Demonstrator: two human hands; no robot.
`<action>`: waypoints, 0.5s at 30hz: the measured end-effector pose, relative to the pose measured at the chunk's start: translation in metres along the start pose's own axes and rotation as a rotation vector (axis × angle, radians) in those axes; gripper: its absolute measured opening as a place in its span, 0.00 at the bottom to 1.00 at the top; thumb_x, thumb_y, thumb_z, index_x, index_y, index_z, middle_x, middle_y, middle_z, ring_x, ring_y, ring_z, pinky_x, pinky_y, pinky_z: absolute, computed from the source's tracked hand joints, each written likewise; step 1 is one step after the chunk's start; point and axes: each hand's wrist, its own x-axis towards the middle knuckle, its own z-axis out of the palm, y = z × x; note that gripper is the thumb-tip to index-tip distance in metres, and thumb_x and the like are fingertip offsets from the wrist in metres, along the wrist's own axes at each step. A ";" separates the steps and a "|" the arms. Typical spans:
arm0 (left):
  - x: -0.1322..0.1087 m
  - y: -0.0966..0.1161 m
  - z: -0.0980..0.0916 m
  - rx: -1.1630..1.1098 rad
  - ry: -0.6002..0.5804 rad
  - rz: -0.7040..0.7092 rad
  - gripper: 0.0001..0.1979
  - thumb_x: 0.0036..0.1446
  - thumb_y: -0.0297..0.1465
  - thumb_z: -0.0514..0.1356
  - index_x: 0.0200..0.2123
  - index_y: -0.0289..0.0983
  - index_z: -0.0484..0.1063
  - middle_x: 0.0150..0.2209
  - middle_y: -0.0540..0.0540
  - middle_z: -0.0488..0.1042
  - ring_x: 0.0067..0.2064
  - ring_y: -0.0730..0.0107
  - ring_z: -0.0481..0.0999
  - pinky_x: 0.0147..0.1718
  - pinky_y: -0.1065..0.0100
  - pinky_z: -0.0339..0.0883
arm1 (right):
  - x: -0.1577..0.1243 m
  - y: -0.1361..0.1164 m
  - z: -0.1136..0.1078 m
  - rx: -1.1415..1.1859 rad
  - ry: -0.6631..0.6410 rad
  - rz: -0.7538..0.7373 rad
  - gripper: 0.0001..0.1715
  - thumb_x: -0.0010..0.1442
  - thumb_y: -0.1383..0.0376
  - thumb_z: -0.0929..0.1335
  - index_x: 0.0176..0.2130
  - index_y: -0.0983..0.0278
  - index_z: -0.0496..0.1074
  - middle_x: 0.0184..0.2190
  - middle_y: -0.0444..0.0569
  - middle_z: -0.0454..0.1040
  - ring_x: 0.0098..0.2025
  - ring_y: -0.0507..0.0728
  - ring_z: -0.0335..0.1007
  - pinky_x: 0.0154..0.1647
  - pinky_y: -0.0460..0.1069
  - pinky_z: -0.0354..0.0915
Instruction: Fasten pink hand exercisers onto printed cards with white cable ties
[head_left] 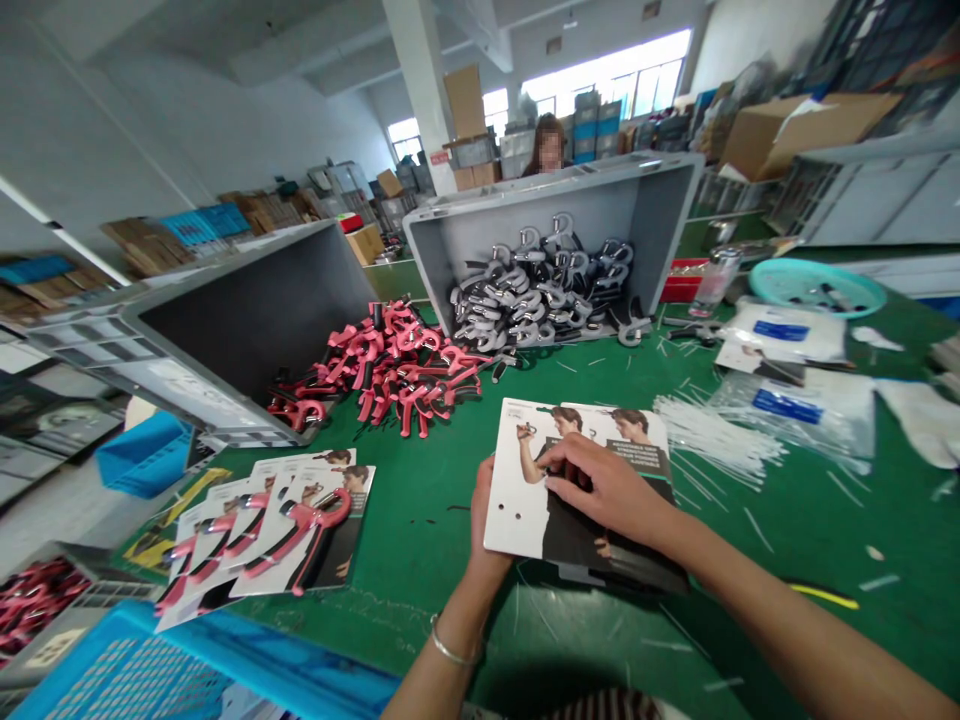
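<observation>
I hold a printed white-and-black backing card [517, 500] over the green work table [442, 590]. My left hand [484, 515] grips its lower left edge, with the fingers mostly behind it. My right hand [592, 482] lies across the card's face, fingers curled over the printed figure. What lies under that hand is hidden. To the left, several cards with pink hand grip exercisers [300, 530] fan out in an overlapping row. A heap of loose pink grip exercisers [390, 370] lies farther ahead, and neither hand touches it.
A grey crate [645, 190] of grey-and-silver grip exercisers and a tipped grey crate [247, 310] stand at the back of the table. White cable ties [712, 440], bagged items [795, 400] and a teal tray [817, 287] lie right; a blue basket [187, 670] sits near left. A person [547, 155] stands beyond.
</observation>
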 end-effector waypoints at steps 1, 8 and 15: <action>-0.001 0.001 -0.002 0.007 0.016 0.038 0.19 0.42 0.28 0.71 0.41 0.37 0.76 0.35 0.47 0.80 0.37 0.62 0.77 0.38 0.67 0.68 | 0.000 0.000 0.000 0.012 0.008 0.019 0.07 0.65 0.65 0.67 0.44 0.59 0.73 0.38 0.48 0.72 0.39 0.57 0.69 0.42 0.51 0.63; -0.018 0.019 -0.024 -0.247 -0.172 -0.226 0.27 0.52 0.48 0.65 0.50 0.37 0.74 0.38 0.45 0.81 0.32 0.62 0.79 0.30 0.66 0.70 | -0.003 0.006 -0.001 0.300 0.105 0.123 0.07 0.65 0.62 0.67 0.35 0.61 0.73 0.32 0.44 0.75 0.36 0.55 0.71 0.40 0.49 0.66; -0.032 0.033 -0.030 -0.036 -0.324 -0.333 0.30 0.44 0.36 0.73 0.52 0.35 0.73 0.39 0.43 0.81 0.31 0.61 0.80 0.27 0.67 0.73 | -0.017 0.015 -0.008 0.320 0.292 0.254 0.15 0.71 0.54 0.57 0.46 0.60 0.65 0.32 0.44 0.77 0.25 0.50 0.69 0.25 0.45 0.68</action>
